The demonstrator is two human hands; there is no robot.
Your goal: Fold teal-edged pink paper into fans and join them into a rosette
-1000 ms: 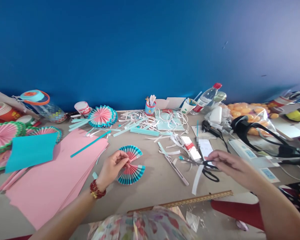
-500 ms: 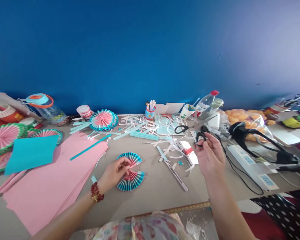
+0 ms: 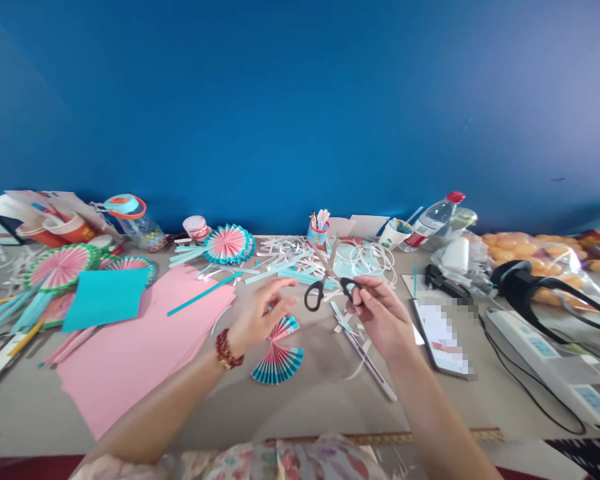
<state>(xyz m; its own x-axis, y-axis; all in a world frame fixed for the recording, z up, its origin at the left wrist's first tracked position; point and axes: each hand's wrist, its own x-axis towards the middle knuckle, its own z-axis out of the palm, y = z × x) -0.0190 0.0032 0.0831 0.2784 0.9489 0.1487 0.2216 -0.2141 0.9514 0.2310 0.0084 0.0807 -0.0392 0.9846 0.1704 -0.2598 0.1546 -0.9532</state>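
My right hand (image 3: 383,317) grips a pair of scissors (image 3: 314,297) by one black handle loop. The blades are spread and point away from me, toward the back of the table. My left hand (image 3: 265,313) is in the air with thumb and fingers apart, a little left of the scissors' free loop and not touching it. Below it lies a pleated paper fan (image 3: 277,363), pink inside with a blue edge, partly covered by the hand. A pale, slim utility knife (image 3: 373,367) rests on the table under my right hand.
Pink paper sheets (image 3: 145,360) and a blue sheet (image 3: 107,300) lie on the left. Behind are a finished paper rosette (image 3: 230,244), white paper strips (image 3: 285,253) and a pen cup (image 3: 319,233). A phone (image 3: 443,340), power strip (image 3: 540,360) and bottle (image 3: 433,220) stand or lie right.
My left hand has let go of the pleated fan and risen toward the scissors. My right hand has brought the scissors left, toward the middle. The view has turned slightly left.
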